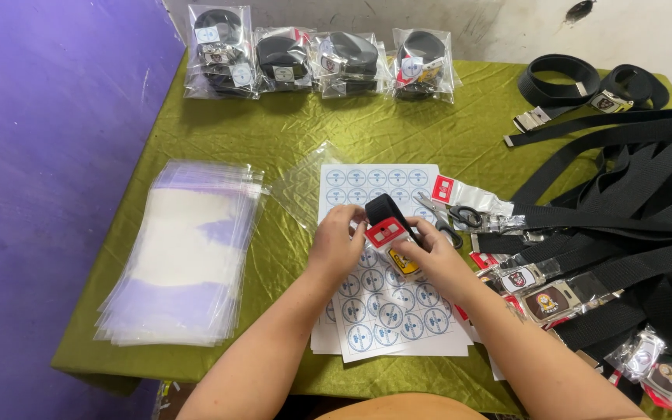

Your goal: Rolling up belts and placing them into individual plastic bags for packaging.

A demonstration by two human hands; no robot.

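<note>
Where the green crinkled cloth covers the tabletop [289, 140], a stack of clear plastic bags [184, 257] lies at the left; the left hand [336, 245] and right hand [433, 253] both grip a rolled black webbing belt with a red-and-white tag [386, 222] above white sheets of round stickers [386, 307]; black-handled scissors [453, 214] lie just right; loose black belts [624, 225] sprawl at the far right.

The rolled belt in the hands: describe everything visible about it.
The rolled belt is black webbing, coiled tight, with a red-and-white tag and a yellow-marked buckle piece in clear wrap at its front. It is held above the sticker sheet, the left hand gripping its left side and the right hand its right.
</note>
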